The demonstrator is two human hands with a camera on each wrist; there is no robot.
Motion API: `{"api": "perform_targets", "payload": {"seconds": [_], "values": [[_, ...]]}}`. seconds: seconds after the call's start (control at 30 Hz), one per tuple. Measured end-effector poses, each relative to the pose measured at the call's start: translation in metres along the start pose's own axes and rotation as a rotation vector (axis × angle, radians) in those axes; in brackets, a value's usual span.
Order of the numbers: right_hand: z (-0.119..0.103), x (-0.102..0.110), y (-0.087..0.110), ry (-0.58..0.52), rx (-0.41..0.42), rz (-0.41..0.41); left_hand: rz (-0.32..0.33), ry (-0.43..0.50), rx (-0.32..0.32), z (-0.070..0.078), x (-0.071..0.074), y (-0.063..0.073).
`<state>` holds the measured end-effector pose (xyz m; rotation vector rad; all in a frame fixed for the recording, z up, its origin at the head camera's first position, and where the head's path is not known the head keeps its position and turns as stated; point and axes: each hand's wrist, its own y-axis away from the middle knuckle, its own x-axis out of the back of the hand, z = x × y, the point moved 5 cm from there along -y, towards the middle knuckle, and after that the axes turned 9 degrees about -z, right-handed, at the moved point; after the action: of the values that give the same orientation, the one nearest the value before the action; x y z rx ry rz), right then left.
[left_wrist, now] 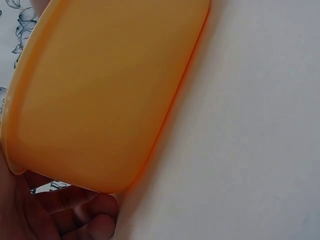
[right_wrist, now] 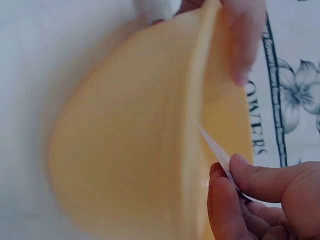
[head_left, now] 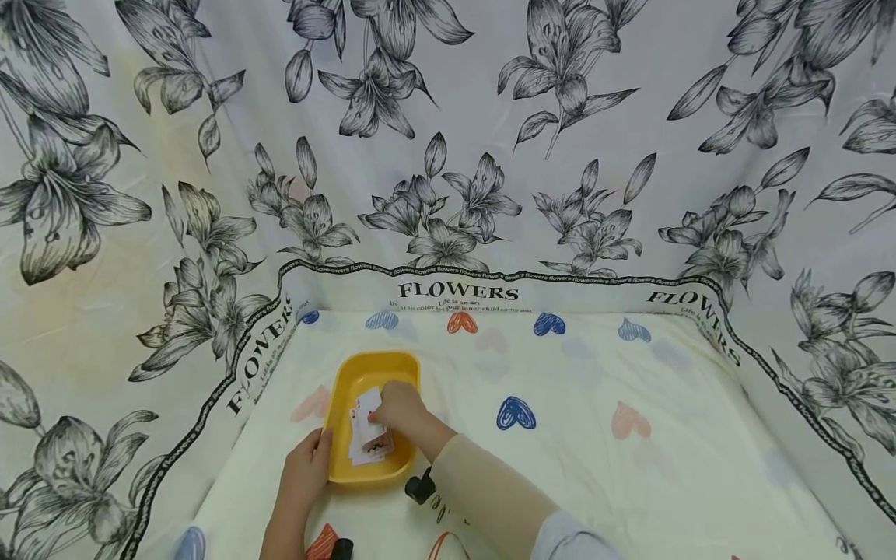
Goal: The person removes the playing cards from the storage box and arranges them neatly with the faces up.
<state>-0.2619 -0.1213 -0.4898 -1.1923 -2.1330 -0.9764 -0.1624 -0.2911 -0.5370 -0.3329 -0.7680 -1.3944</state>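
Note:
A yellow plastic basin (head_left: 362, 375) stands on the heart-print cloth, left of centre in the head view. My left hand (head_left: 308, 460) grips its left rim; in the right wrist view the thumb of that left hand (right_wrist: 245, 35) hangs inside the wall. Below the rim, the curled fingers (left_wrist: 75, 212) lie against the outside of the basin. My right hand (head_left: 402, 406) is inside the basin and pinches a white playing card (right_wrist: 216, 149) between thumb and fingers. Several overlapping playing cards (head_left: 364, 453) lie on the basin floor beneath it.
The pale cloth (head_left: 574, 467) with printed hearts covers the surface. A flower-print curtain (head_left: 448, 155) rises behind it and along both sides. Black camera mounts (head_left: 420, 487) show at the wrists.

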Motion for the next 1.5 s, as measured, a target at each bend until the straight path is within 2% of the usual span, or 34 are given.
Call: {"api": "perform_targets", "payload": {"seconds": [0.17, 0.33, 0.57, 0.8, 1.0, 1.2, 1.5], "values": [[0.013, 0.021, 0.007, -0.122, 0.015, -0.011, -0.007, 0.013, 0.0, 0.0, -0.002, -0.002], [0.027, 0.038, 0.011, -0.194, 0.024, -0.034, -0.023, 0.026, 0.018, 0.001, -0.001, -0.003], [0.053, 0.06, 0.013, -0.339, 0.002, -0.051, -0.042, 0.037, 0.045, 0.0, 0.0, -0.005], [0.088, 0.082, 0.015, -0.423, -0.024, -0.036, -0.048, 0.033, 0.061, 0.001, -0.001, -0.007], [0.127, 0.097, 0.023, -0.445, -0.052, -0.002, -0.057, 0.034, 0.074, -0.001, -0.002, -0.006], [0.16, 0.099, 0.027, -0.412, -0.121, 0.003, -0.051, 0.029, 0.068, -0.006, -0.002, -0.006], [0.19, 0.093, 0.028, -0.379, -0.159, 0.007, -0.047, 0.031, 0.062, -0.004, -0.004, -0.009]]}}
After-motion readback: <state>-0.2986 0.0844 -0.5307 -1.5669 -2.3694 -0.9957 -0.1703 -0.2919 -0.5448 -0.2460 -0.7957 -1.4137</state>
